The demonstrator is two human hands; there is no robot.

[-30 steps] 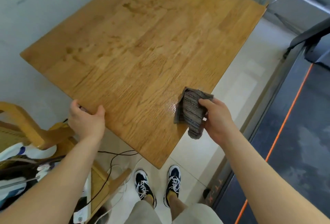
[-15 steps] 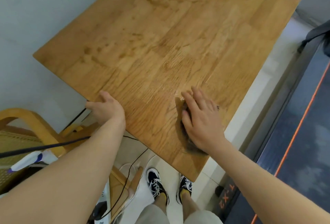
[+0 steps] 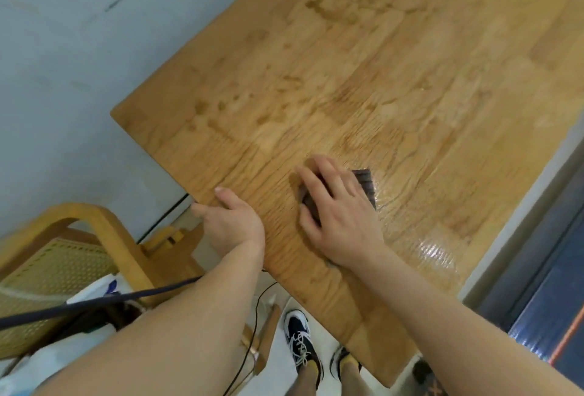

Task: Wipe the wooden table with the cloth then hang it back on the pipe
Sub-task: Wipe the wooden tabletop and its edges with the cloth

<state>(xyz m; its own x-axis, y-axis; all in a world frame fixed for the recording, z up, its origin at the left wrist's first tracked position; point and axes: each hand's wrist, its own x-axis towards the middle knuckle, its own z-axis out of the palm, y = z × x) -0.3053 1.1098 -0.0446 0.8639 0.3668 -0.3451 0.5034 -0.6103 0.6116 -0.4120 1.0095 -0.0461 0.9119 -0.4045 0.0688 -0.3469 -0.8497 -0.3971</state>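
2 hands: the left hand (image 3: 232, 225) and right hand (image 3: 338, 212) work close together at the near edge of the pale, oak-grained wooden counter (image 3: 410, 79).
Left grip: the left hand grips the counter's edge, its fingers (image 3: 221, 195) curled round it as a brace.
Right grip: fingers straight and spread, pressing flat on the dark grey ribbed cloth (image 3: 365, 184); nothing is pinched.
Cloth position: on the counter under the right palm, with only 1 corner showing past the knuckles. The pipe is not in view.
Progress: a wet sheen (image 3: 433, 253) lies right of the cloth and the brown stains (image 3: 331, 7) at the far side look dry, so most of the surface probably remains.
Risk 1: held only by a flat palm, the cloth could bunch or slip out on a long stroke and leave streaks.
Risk 2: the cloth sits near the edge, so an outward push could drop it to the floor by the black-and-white shoes (image 3: 300, 342).
Risk 3: reaching the far stains means leaning, and the black cable (image 3: 94, 302) running up to the left forearm could snag.
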